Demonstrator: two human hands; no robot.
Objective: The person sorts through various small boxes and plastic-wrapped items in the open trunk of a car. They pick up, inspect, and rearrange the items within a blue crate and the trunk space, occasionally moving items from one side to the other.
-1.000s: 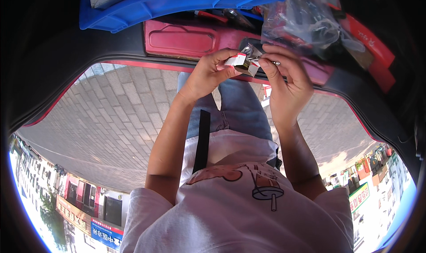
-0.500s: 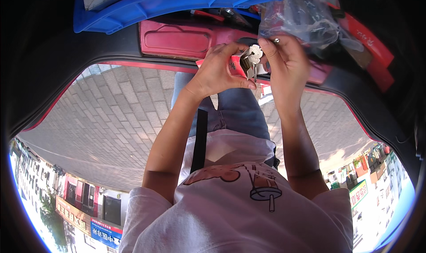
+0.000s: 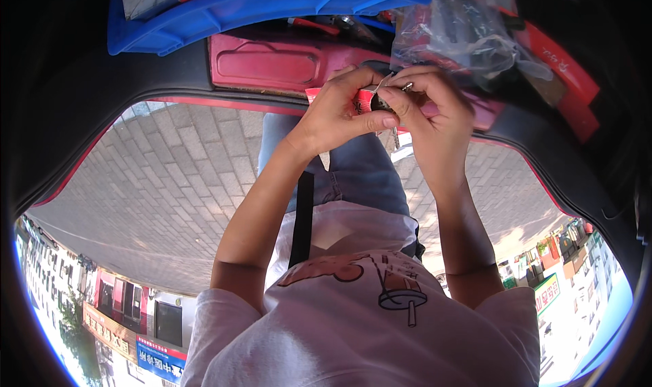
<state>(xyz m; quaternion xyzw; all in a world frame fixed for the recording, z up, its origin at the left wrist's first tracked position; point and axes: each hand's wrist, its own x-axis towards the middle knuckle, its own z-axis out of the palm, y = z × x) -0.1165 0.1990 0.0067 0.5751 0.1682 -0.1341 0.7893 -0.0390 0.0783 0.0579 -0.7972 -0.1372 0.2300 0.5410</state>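
My left hand (image 3: 329,123) is closed around a small red and white cardboard box (image 3: 365,101), its open end toward the right. My right hand (image 3: 438,119) meets that end, thumb and fingertips at the box's mouth. A small shiny metal piece (image 3: 407,86) shows between the right fingers; its exact kind I cannot make out. The contents of the box are mostly hidden behind the fingers. Both hands are above the rear edge of a vehicle's boot.
A blue plastic tray (image 3: 272,7) spans the upper left. Beside it lies a clear plastic bag (image 3: 455,34), with a red flat package (image 3: 560,64) farther right. The reddish boot sill (image 3: 268,66) runs behind my hands. Grey paving (image 3: 183,156) lies below.
The right hand has moved left, onto the box's open end. Silver keys that showed at the opening are now covered by the fingers. The left hand keeps its hold.
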